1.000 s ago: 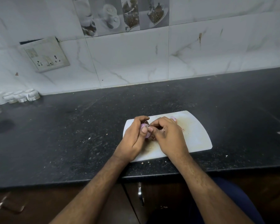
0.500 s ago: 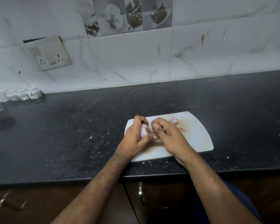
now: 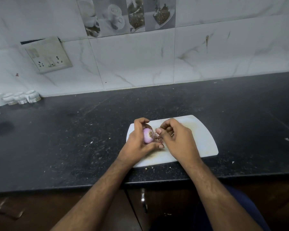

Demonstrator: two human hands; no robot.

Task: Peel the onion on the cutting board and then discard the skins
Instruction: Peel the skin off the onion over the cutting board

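A speckled black stone desk [image 3: 73,139] runs below a white marble-tiled wall [image 3: 207,52] bearing a beige switch-and-socket plate [image 3: 47,58]. A white plastic cutting board [image 3: 202,135] lies near the desk's front edge. Above it, the left hand [image 3: 137,142] curls around a small, pale purple onion [image 3: 148,135], root end facing right, held just clear of the board. The right hand [image 3: 177,139], fingers bent, pinches at a scrap of papery reddish skin [image 3: 158,136] just beside the root. The onion looks light, firm and slick once bared; its dry skin likely tears easily, so the loose edge by the root seems the best hold. Small white cups [image 3: 17,98] stand well apart at far left. Skin crumbs dot the board; nothing blocks the work.
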